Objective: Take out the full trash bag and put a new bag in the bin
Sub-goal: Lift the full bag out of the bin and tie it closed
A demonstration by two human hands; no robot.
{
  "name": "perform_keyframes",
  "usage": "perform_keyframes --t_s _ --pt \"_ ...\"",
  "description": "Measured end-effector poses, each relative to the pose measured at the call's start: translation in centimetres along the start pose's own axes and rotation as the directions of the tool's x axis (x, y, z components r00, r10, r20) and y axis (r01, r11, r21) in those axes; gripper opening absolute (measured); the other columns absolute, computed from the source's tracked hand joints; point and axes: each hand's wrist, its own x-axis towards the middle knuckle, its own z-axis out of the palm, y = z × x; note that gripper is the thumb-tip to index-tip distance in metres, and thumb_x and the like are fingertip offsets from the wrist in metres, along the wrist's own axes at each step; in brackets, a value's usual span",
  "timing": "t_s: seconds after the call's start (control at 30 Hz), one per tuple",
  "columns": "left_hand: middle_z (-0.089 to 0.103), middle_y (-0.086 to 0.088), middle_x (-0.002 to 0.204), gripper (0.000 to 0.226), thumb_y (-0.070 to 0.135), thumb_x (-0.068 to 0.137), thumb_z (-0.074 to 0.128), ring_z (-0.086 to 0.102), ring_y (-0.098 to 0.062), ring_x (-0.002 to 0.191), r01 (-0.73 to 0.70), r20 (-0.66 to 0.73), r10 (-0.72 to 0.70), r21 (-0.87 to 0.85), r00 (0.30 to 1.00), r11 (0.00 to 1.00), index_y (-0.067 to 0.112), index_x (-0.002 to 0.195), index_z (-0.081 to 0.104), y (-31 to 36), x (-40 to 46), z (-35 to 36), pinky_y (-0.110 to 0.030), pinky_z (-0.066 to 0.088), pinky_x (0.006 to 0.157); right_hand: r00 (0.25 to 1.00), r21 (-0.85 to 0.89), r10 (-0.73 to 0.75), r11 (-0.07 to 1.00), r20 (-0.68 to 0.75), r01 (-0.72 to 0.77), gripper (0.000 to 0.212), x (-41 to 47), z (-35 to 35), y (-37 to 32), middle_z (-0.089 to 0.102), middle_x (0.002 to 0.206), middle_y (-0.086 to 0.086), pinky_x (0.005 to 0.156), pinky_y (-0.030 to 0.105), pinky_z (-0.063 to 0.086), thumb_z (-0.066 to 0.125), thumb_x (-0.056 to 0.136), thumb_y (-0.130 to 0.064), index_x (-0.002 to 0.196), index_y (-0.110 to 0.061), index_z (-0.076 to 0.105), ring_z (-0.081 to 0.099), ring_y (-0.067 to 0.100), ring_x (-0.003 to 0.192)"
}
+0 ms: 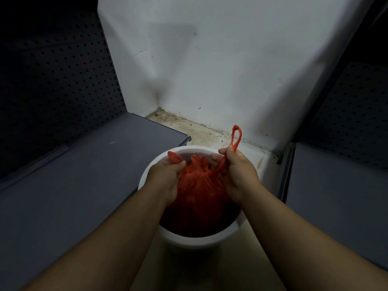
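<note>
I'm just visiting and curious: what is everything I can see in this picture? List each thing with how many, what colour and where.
trash bag: one, red, sitting in the bin, top gathered, both handle loops pulled up
bin: one, white, round, on the floor at the centre
shelf on the left: one, grey, flat, beside the bin
pegboard panels: two, dark with rows of holes, far left and far right
wall: one, white, stained near the corner, behind the bin
floor: one, pale and dirty, along the foot of the wall
left hand: one, closed on the bag's left handle loop
right hand: one, closed on the bag's right handle loop, which sticks up above it
</note>
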Motion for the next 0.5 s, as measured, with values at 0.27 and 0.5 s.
perform_keyframes --t_s 0.27,0.5 --pt "0.072 -0.006 0.101 0.052 0.059 0.085 0.039 0.066 -0.025 0.099 -0.265 0.130 0.238 0.278 0.963 0.923 0.023 0.113 0.063 -0.6 0.0 0.4 -0.049 0.048 0.095 0.998 0.097 0.032 0.995 -0.057 -0.026 0.032 -0.1 0.1 0.2 0.062 0.046 0.003 0.067 0.030 0.050 0.038 0.100 -0.025 0.078 -0.009 0.055 0.063 0.019 0.060" --pt "0.054 -0.001 0.055 0.049 0.056 0.090 0.035 0.049 -0.018 0.058 -0.416 0.281 0.320 0.422 0.905 0.806 0.026 0.055 0.052 0.0 -0.1 -0.9 -0.038 0.039 0.068 0.991 -0.379 -0.133 0.916 0.014 0.128 0.038 0.5 -0.5 -0.1 0.040 0.049 0.000 0.047 0.026 0.030 0.039 0.096 -0.020 0.059 -0.015 0.045 0.037 0.014 0.046"
